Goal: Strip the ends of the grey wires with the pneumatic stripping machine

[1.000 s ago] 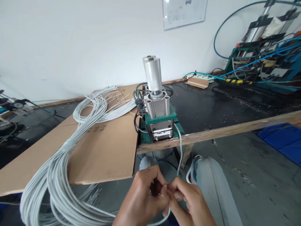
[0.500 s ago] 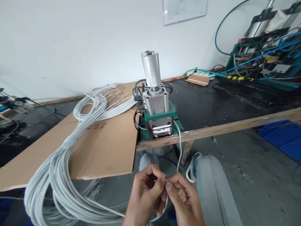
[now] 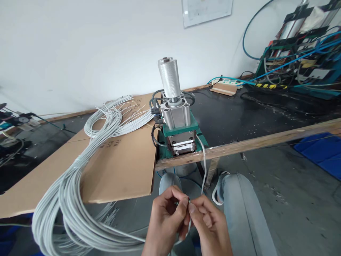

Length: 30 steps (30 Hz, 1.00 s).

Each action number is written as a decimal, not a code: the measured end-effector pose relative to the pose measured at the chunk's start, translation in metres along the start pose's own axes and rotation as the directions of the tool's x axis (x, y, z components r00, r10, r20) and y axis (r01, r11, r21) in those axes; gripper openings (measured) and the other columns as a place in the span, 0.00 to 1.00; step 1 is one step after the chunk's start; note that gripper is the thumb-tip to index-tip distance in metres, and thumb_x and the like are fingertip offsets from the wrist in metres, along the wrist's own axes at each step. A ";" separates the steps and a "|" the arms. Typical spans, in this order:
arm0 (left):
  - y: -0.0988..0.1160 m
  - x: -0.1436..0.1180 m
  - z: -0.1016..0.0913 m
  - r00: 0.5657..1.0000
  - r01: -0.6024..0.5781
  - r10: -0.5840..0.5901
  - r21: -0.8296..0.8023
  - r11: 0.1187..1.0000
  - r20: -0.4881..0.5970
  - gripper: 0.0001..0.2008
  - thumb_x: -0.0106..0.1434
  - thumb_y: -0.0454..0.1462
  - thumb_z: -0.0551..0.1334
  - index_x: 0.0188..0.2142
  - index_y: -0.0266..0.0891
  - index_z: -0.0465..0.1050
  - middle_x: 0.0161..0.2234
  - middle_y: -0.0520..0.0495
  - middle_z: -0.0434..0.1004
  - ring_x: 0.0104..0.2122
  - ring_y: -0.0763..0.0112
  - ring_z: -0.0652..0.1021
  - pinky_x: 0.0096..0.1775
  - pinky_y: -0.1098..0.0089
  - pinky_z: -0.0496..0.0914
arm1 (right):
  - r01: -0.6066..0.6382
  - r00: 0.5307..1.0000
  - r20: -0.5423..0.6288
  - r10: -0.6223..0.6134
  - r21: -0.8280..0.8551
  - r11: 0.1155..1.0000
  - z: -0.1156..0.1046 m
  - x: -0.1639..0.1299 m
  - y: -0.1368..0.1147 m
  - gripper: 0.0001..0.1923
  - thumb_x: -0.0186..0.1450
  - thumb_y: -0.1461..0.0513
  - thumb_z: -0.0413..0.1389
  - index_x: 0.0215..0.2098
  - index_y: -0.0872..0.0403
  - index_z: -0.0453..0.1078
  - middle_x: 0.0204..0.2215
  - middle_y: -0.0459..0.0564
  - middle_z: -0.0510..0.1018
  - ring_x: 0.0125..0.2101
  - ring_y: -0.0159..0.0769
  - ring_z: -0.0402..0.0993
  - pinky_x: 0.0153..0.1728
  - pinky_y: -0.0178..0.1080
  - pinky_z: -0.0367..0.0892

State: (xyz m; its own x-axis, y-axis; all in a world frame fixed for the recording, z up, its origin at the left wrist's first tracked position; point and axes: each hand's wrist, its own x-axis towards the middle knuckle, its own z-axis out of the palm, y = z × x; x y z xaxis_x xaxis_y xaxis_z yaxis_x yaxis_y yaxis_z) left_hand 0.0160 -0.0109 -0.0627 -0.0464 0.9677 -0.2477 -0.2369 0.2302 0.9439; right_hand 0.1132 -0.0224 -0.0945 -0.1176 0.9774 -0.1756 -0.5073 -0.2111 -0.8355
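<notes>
My left hand (image 3: 166, 220) and my right hand (image 3: 209, 225) meet over my lap, fingertips pinched together on the end of a thin grey cable (image 3: 188, 202). That cable runs out of a thick bundle of grey cables (image 3: 71, 199) hanging off the table's left front. Straight ahead, at the table edge, stands a small pneumatic press (image 3: 177, 121) with a knurled metal cylinder on top and a green base. A single grey cable (image 3: 204, 160) hangs from beside the press down toward my hands.
Flattened cardboard (image 3: 119, 167) covers the left of the black table (image 3: 239, 121), with cable ends fanned over it. Blue hoses and machinery (image 3: 298, 60) crowd the back right. A power strip (image 3: 226, 85) lies near the wall. Blue bins (image 3: 319, 153) sit on the floor right.
My hands have risen slightly and both sets of fingertips now pinch the cable end more clearly. The view has shifted a little; the press and bundle have not moved.
</notes>
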 end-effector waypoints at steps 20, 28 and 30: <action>0.002 0.007 -0.005 0.995 -0.044 0.036 0.077 0.996 0.093 0.16 0.63 0.48 0.68 0.31 0.39 0.69 0.16 0.60 0.66 0.10 0.83 0.63 0.14 0.81 0.61 | 0.031 0.997 0.071 -0.032 0.014 0.999 -0.004 0.007 -0.002 0.19 0.66 0.48 0.61 0.27 0.52 0.67 0.19 0.43 0.75 0.20 0.33 0.76 0.23 0.34 0.72; -0.008 0.010 -0.010 0.990 -0.016 0.010 0.043 0.999 0.140 0.18 0.64 0.51 0.66 0.33 0.41 0.67 0.14 0.61 0.64 0.09 0.83 0.61 0.13 0.81 0.58 | 0.006 0.996 0.090 -0.005 -0.008 1.000 -0.006 0.007 0.000 0.20 0.66 0.46 0.59 0.27 0.52 0.67 0.20 0.44 0.76 0.21 0.35 0.77 0.22 0.34 0.72; -0.007 0.009 -0.008 0.993 -0.020 0.015 0.046 0.999 0.114 0.18 0.63 0.51 0.66 0.32 0.40 0.67 0.15 0.61 0.64 0.09 0.83 0.61 0.13 0.81 0.58 | 0.005 0.996 0.089 -0.005 -0.008 1.000 -0.006 0.008 0.000 0.20 0.66 0.46 0.60 0.27 0.52 0.67 0.20 0.44 0.76 0.21 0.35 0.76 0.23 0.34 0.72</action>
State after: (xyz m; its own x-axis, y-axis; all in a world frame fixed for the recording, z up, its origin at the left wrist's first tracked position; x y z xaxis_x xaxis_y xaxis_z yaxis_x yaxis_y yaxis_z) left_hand 0.0091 -0.0051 -0.0731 0.0612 0.9764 -0.2070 -0.1909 0.2150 0.9578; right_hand 0.1175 -0.0148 -0.0989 -0.1910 0.9737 -0.1245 -0.5010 -0.2058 -0.8406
